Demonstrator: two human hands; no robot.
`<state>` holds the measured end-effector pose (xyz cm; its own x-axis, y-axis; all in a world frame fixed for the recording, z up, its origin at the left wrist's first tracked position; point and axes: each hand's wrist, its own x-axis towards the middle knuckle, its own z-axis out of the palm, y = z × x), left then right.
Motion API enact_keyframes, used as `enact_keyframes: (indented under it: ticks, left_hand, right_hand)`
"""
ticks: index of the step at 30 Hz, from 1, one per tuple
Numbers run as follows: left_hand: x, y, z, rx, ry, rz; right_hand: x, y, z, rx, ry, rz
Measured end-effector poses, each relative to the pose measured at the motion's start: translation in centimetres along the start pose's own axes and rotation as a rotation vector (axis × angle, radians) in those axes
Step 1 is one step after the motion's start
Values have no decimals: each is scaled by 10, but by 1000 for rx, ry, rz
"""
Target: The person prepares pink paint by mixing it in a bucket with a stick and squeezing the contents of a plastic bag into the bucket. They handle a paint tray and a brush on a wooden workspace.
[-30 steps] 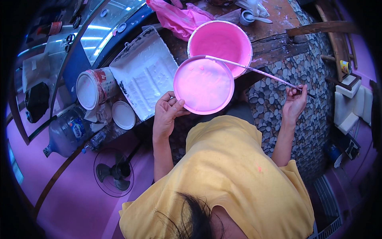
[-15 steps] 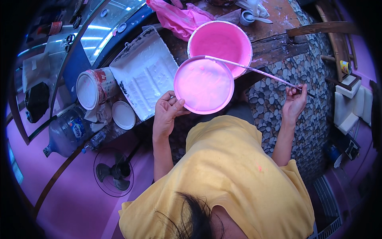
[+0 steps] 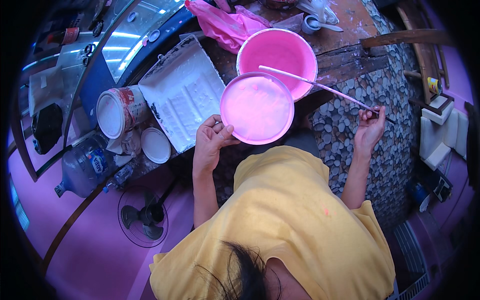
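Observation:
My left hand [image 3: 212, 142] grips the near-left edge of a round lid [image 3: 257, 107], thumb on top. Its raised rim surrounds a face smeared with light pink paint. Just beyond the lid, and partly covered by it, stands a bucket [image 3: 280, 47] with pink paint inside. In my right hand [image 3: 370, 127], out to the right, is the dark end of a long thin stick [image 3: 325, 89]. Pink paint coats its far part, which reaches left across the bucket's opening. The stick's tip is just past the lid's far rim.
A paint tray [image 3: 185, 92] coated white lies left of the bucket, near a paint can [image 3: 112, 114] and a white round lid [image 3: 155, 145]. Pink plastic [image 3: 227, 25] is at the back, a small cup [image 3: 310, 24] beyond the bucket. A fan [image 3: 145, 216] stands lower left.
The stick's tip has risen off the lid's far rim and sits slightly farther away. The lid has shifted a little; both hands keep their grip.

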<state>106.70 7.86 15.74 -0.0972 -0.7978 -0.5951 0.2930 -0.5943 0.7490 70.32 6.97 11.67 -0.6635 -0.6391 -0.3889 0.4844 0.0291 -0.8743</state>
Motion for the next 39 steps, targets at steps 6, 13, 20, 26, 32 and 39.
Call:
enact_keyframes:
  ticks: [6,13,20,26,32,39]
  left_hand:
    - [-3,15,10,95,58,227]
    - [4,54,42,639,158,716]
    - [31,61,50,1114,154,1020]
    - [47,59,36,587,276,813]
    - [69,75,2,134,331,655]
    - [110,63,-129,-311,493,478]
  right_hand:
    - [-10,-7,24,-162,-58,-264]
    - [-26,-3,66,-772,-617,-864]
    - [-36,3,84,-885,-936,-1000]
    - [-21,6,78,-894,-761,-984]
    - [-29,20,85,-780,-935,-878]
    - [-14,7,88,-872,-752,-1052]
